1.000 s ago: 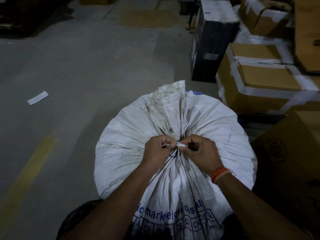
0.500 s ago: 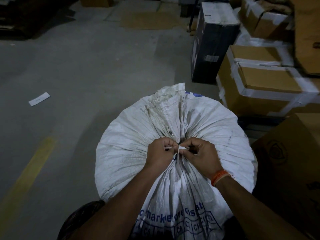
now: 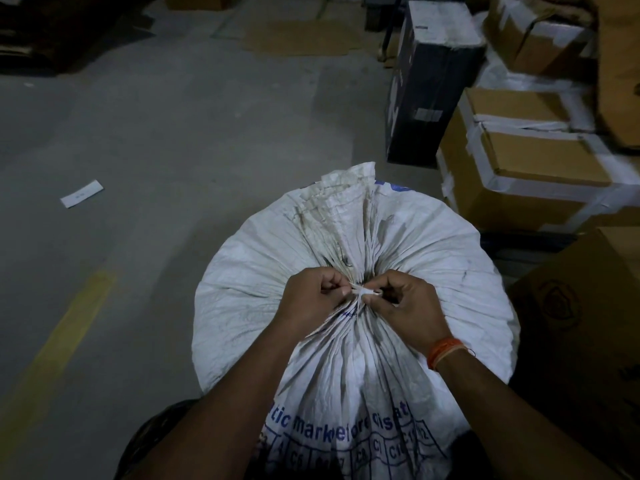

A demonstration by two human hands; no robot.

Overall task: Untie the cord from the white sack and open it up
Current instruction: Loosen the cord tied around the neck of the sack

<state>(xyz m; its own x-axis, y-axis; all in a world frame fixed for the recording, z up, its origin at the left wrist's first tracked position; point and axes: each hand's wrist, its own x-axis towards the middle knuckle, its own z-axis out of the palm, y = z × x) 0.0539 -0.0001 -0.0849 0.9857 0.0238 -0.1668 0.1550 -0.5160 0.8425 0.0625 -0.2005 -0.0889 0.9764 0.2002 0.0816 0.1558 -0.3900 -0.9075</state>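
**Item: white sack, tied at the neck, both hands at the knot**

White sack: woven, full and rounded, standing on the concrete floor directly below the person. Its mouth is gathered into tight pleats at the centre; blue printed lettering shows on the near side.

Cord: thin, white, knotted around the gathered neck, visible only as a short piece between the two hands.

Left hand: fingers curled, thumb and forefinger pinching the cord's left end.

Right hand: fingers curled, pinching the cord's right end; an orange thread band circles the wrist.

Surroundings: taped cardboard boxes and a black box stacked to the right; a paper slip and a yellow floor line to the left.
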